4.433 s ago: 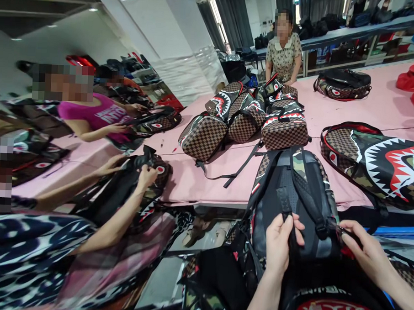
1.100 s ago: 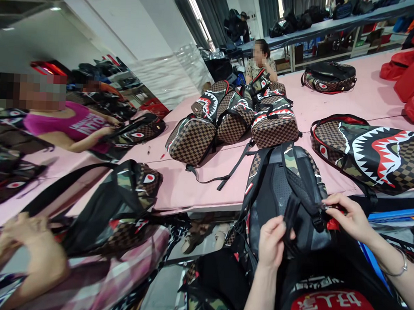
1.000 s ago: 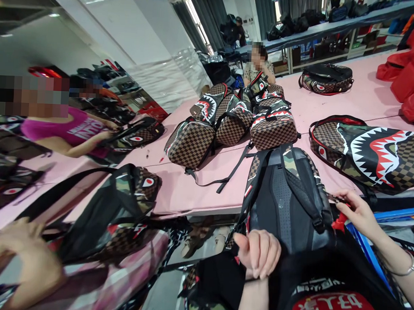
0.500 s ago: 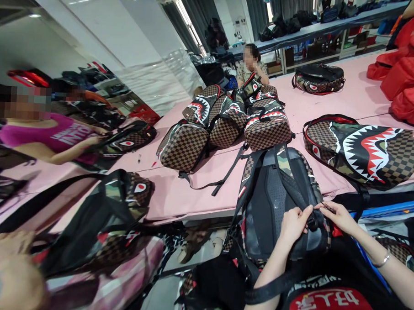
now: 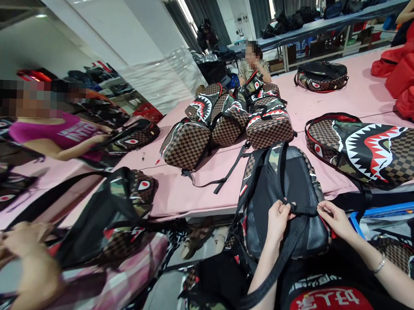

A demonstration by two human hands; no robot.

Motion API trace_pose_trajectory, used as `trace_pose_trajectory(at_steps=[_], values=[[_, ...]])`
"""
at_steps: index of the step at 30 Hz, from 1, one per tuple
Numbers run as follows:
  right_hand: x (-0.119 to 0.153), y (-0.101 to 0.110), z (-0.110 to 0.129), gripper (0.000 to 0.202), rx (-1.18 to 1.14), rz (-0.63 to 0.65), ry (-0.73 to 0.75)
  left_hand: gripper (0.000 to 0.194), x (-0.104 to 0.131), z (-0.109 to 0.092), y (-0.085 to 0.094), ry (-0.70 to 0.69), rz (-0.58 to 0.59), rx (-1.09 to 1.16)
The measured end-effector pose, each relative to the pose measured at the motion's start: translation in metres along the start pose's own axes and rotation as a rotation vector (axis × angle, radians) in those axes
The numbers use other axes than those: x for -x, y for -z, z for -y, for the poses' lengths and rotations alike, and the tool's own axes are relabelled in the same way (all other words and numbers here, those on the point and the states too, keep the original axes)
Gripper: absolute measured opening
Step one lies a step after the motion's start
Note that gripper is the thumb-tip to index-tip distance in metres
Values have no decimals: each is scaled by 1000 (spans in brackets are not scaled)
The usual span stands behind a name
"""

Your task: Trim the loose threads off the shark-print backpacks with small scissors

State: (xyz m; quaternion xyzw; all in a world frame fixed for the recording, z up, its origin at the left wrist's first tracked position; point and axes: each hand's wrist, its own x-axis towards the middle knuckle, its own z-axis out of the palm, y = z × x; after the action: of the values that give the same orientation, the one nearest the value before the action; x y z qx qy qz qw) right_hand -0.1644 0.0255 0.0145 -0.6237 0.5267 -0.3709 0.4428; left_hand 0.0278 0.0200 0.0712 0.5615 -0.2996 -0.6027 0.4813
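A checkered and camouflage backpack (image 5: 260, 198) stands with its black padded back toward me at the pink table's near edge. My left hand (image 5: 280, 216) is closed on a black strap (image 5: 302, 208) in front of the back panel. At the right side of the panel, my right hand (image 5: 332, 220) pinches near the other end of that strap, with a small dark item at the fingertips that is too small to name. A wide webbing shoulder strap loops down over my left forearm.
Several checkered bags (image 5: 185, 145) lie on the pink table (image 5: 194, 195) ahead. A shark-mouth backpack (image 5: 375, 148) lies right, red bags (image 5: 407, 77) behind it. A co-worker's hands (image 5: 28, 243) hold a bag at left. Other people sit across and at far left.
My left hand has moved left, away from my right hand, and the black strap now stretches between them. The shoulder strap has swung lower across the backpack. The view has shifted slightly.
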Motion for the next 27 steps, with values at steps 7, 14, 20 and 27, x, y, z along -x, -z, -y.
trace_pose_trajectory(at_steps=[7,14,20,27], values=[[16,-7,15,20,128,13,146,38,5,0,-12,104,119,472],[3,16,38,46,497,-10,660,32,19,-1,-16,93,73,426],[-28,28,16,45,606,112,977,38,19,4,-20,24,77,423],[-38,27,4,43,602,43,1042,56,23,14,-27,8,40,431]])
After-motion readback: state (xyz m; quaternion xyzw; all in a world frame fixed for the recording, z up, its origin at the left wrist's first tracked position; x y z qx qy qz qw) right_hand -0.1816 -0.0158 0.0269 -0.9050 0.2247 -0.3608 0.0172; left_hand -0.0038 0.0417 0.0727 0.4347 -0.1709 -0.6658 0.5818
